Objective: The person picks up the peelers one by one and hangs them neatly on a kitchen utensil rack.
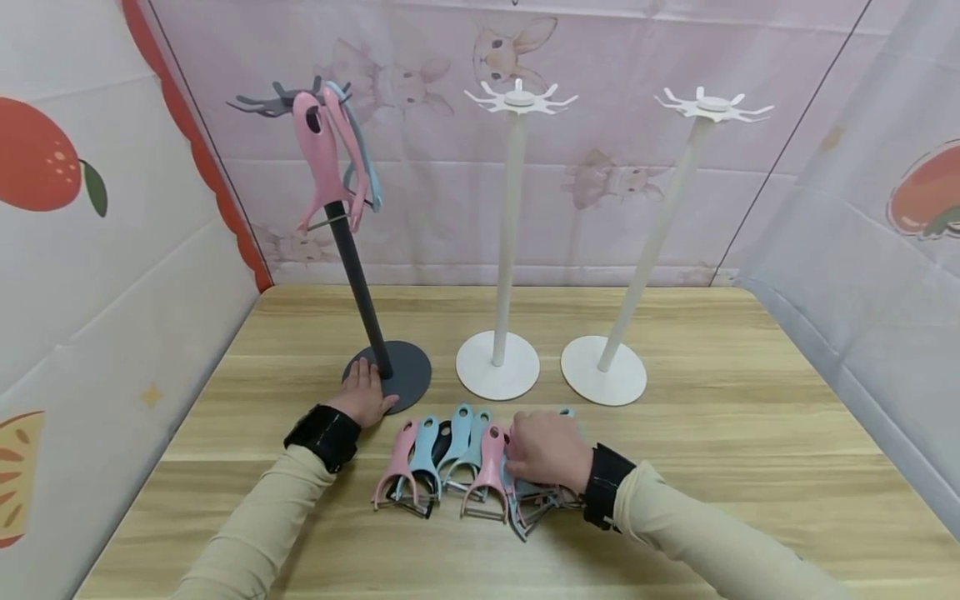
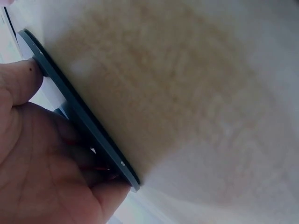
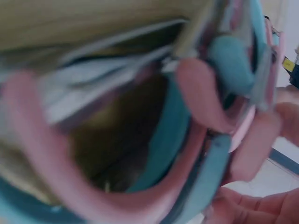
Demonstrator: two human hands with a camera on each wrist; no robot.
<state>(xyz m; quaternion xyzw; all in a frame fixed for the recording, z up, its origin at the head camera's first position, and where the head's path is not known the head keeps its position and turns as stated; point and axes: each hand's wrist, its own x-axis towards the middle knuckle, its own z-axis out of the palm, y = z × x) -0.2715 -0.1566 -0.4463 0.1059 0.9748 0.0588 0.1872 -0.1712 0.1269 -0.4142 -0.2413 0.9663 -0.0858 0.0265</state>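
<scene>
My left hand [image 1: 363, 396] rests on the round base [image 1: 414, 375] of a dark grey stand, fingers extended beside its pole [image 1: 356, 275]. The left wrist view has the thumb and fingers spread along the rim of that base [image 2: 79, 107]. On the table, my right hand [image 1: 549, 450] is curled over the right end of a heap of Y-shaped peelers. Its fingers pinch the handle of a pink peeler [image 3: 254, 149], while other pink and blue peelers crowd the right wrist view, blurred. Left of this hand lie another pink peeler [image 1: 491, 467] and a blue peeler [image 1: 424, 450].
From the dark stand's hooks [image 1: 262, 106] hang a pink peeler [image 1: 321, 154] and a blue peeler [image 1: 367, 158]. Two white stands, one in the middle [image 1: 506, 242] and one at right [image 1: 652, 250], have bare hooks. A printed cloth [image 1: 450, 225] hangs behind the table.
</scene>
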